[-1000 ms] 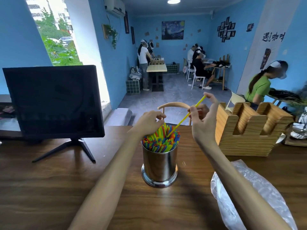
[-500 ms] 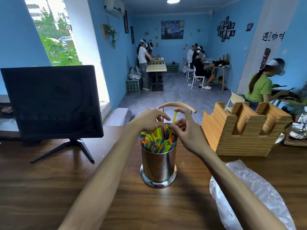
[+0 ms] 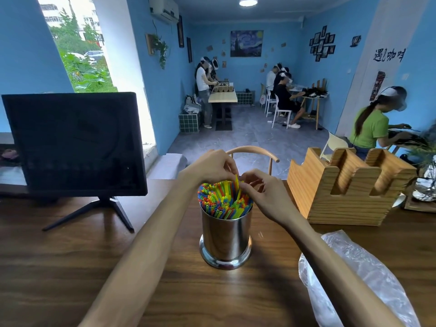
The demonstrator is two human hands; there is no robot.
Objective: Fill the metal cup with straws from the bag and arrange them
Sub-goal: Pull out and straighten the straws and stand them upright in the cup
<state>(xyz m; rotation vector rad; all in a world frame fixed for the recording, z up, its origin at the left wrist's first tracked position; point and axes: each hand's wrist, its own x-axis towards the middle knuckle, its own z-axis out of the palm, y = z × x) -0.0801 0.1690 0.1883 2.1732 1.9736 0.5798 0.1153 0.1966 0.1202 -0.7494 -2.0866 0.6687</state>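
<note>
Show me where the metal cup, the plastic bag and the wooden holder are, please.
cup [image 3: 226,234]: head view, middle of its shiny side wall.
bag [image 3: 361,277]: head view, crinkled clear top surface.
holder [image 3: 339,208]: head view, its front wooden face.

This is a small café-like room with bright blue walls [image 3: 278,74], hung with a swirling night-sky painting [image 3: 246,43] and a cluster of black photo frames [image 3: 322,46]. Small light wooden tables [image 3: 223,97] with white chairs [image 3: 278,111] stand on the grey floor, and a dark square counter screen [image 3: 73,145] sits on the brown wooden counter [image 3: 70,267].
</note>
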